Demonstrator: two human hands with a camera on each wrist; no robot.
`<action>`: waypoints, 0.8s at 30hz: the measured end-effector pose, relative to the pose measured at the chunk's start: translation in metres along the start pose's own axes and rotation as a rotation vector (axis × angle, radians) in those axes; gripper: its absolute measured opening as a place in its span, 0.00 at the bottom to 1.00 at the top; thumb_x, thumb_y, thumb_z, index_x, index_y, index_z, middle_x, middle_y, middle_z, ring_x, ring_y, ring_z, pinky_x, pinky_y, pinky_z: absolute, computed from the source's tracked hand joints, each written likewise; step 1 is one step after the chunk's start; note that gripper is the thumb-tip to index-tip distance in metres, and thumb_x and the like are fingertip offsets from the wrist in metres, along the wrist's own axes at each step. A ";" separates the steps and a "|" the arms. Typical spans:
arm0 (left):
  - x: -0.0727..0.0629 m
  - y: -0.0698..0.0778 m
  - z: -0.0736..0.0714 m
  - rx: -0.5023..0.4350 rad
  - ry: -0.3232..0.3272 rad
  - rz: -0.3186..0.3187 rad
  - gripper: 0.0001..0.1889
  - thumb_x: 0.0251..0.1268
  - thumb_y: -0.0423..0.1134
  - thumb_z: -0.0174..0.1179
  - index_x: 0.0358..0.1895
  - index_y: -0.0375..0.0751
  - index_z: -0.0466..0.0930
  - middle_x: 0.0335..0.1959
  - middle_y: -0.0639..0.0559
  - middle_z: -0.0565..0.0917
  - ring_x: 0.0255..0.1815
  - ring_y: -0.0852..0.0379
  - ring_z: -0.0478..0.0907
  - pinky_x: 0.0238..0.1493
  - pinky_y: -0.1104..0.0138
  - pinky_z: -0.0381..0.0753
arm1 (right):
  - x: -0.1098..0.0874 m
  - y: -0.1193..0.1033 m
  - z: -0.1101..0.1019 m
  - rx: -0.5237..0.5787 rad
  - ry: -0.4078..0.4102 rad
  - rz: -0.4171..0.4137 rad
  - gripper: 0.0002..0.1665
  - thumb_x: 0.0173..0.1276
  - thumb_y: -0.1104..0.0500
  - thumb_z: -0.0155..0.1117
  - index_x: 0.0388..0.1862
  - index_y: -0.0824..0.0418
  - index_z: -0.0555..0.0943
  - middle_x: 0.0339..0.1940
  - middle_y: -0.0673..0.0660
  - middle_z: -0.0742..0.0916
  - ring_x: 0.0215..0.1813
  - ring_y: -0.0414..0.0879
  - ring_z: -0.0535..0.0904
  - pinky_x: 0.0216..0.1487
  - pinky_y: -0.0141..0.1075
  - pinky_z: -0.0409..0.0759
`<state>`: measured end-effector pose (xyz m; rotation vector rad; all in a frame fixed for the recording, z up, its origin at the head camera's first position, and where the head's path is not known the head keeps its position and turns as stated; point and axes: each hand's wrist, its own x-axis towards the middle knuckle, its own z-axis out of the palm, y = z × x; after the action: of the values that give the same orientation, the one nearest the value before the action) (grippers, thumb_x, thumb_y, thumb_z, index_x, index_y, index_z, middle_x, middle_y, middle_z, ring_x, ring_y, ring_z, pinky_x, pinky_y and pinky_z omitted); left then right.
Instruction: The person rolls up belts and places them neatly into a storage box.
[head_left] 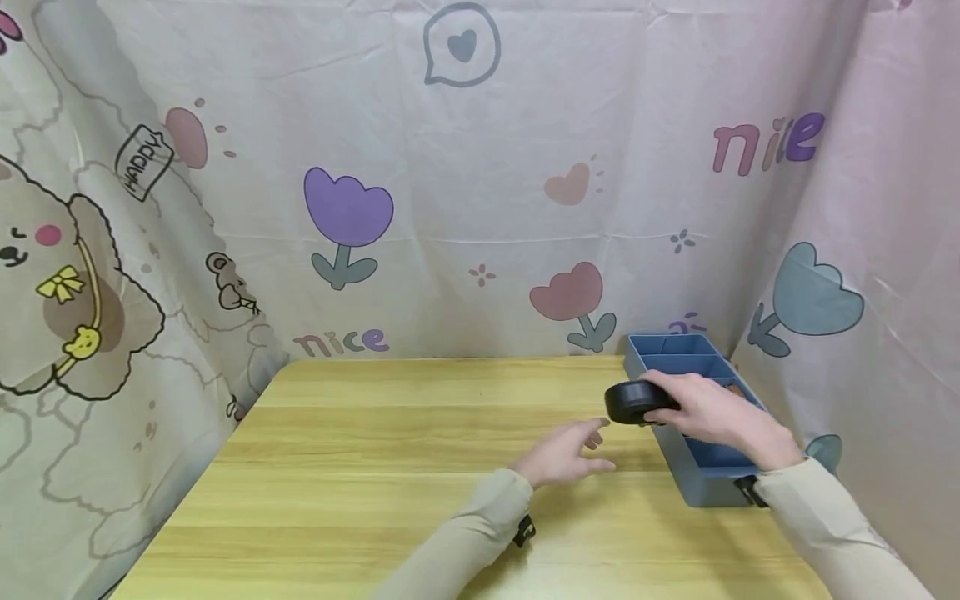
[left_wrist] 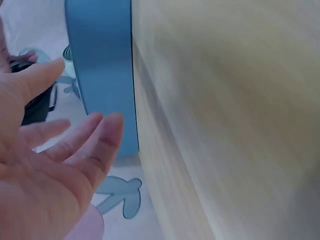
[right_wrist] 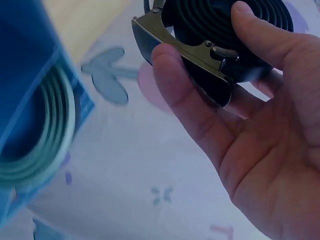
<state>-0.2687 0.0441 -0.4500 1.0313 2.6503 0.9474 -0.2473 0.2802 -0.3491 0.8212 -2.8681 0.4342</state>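
Note:
My right hand (head_left: 708, 412) grips a rolled black belt (head_left: 632, 402) with a dark metal buckle (right_wrist: 185, 50), holding it above the left edge of a blue divided box (head_left: 678, 346). In the right wrist view the fingers (right_wrist: 185, 95) curl round the coil (right_wrist: 235, 20). A rolled pale green belt (right_wrist: 45, 135) lies in one of the box's compartments. My left hand (head_left: 564, 454) hovers just above the wooden table (head_left: 375, 467), fingers relaxed and spread, holding nothing, left of the box. The left wrist view shows its palm (left_wrist: 45, 175) beside the box wall (left_wrist: 102, 65).
The box stands at the table's back right corner, close to the patterned curtain (head_left: 465, 183) that encloses the table at the back and both sides. The table's front and left edges are in view.

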 end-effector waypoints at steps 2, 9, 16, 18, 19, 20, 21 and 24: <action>0.003 0.004 0.005 0.092 -0.024 0.040 0.35 0.65 0.53 0.62 0.73 0.48 0.63 0.59 0.51 0.81 0.57 0.61 0.78 0.58 0.68 0.75 | -0.006 0.006 -0.009 -0.019 0.022 -0.004 0.23 0.60 0.56 0.73 0.53 0.51 0.77 0.39 0.49 0.86 0.36 0.39 0.79 0.36 0.40 0.77; 0.008 0.014 0.020 0.323 -0.056 0.152 0.35 0.68 0.54 0.59 0.75 0.52 0.60 0.70 0.55 0.70 0.69 0.61 0.68 0.68 0.69 0.67 | -0.031 0.027 -0.037 0.026 -0.014 0.096 0.23 0.62 0.52 0.71 0.55 0.53 0.76 0.36 0.51 0.85 0.28 0.36 0.76 0.31 0.34 0.75; 0.016 0.032 0.030 0.443 -0.090 0.239 0.37 0.68 0.54 0.58 0.77 0.55 0.54 0.75 0.54 0.64 0.73 0.62 0.63 0.71 0.72 0.60 | -0.049 0.045 -0.054 0.023 -0.065 0.168 0.24 0.60 0.52 0.73 0.53 0.55 0.78 0.36 0.49 0.83 0.29 0.36 0.75 0.29 0.31 0.74; 0.017 0.038 0.032 0.460 -0.101 0.232 0.38 0.68 0.55 0.58 0.78 0.57 0.53 0.76 0.55 0.62 0.74 0.63 0.62 0.71 0.72 0.60 | -0.051 0.049 -0.054 -0.002 -0.094 0.179 0.24 0.58 0.52 0.74 0.52 0.57 0.79 0.36 0.49 0.83 0.30 0.38 0.76 0.31 0.33 0.74; 0.018 0.040 0.033 0.465 -0.109 0.225 0.38 0.68 0.55 0.58 0.78 0.58 0.53 0.77 0.56 0.61 0.74 0.63 0.61 0.71 0.72 0.60 | -0.052 0.051 -0.053 -0.020 -0.108 0.184 0.24 0.57 0.51 0.74 0.51 0.58 0.80 0.36 0.49 0.84 0.31 0.39 0.76 0.31 0.34 0.74; 0.018 0.043 0.035 0.468 -0.118 0.219 0.38 0.68 0.55 0.58 0.78 0.59 0.52 0.77 0.56 0.59 0.75 0.63 0.59 0.71 0.72 0.60 | -0.052 0.052 -0.052 -0.035 -0.128 0.191 0.25 0.56 0.52 0.75 0.51 0.59 0.81 0.37 0.50 0.84 0.32 0.40 0.76 0.32 0.35 0.74; 0.019 0.045 0.037 0.477 -0.126 0.215 0.39 0.68 0.56 0.58 0.78 0.61 0.51 0.78 0.56 0.58 0.75 0.64 0.59 0.71 0.72 0.60 | -0.052 0.053 -0.051 -0.054 -0.150 0.197 0.26 0.56 0.52 0.75 0.51 0.60 0.81 0.38 0.53 0.85 0.34 0.42 0.76 0.34 0.37 0.74; 0.020 0.051 0.043 0.490 -0.150 0.216 0.40 0.67 0.58 0.58 0.78 0.63 0.48 0.78 0.57 0.56 0.76 0.65 0.57 0.70 0.73 0.60 | -0.053 0.056 -0.045 -0.069 -0.235 0.241 0.26 0.55 0.54 0.76 0.51 0.62 0.81 0.40 0.57 0.85 0.34 0.46 0.76 0.34 0.41 0.74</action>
<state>-0.2406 0.1079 -0.4511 1.4431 2.7409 0.2236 -0.2305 0.3661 -0.3299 0.5491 -3.1963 0.2769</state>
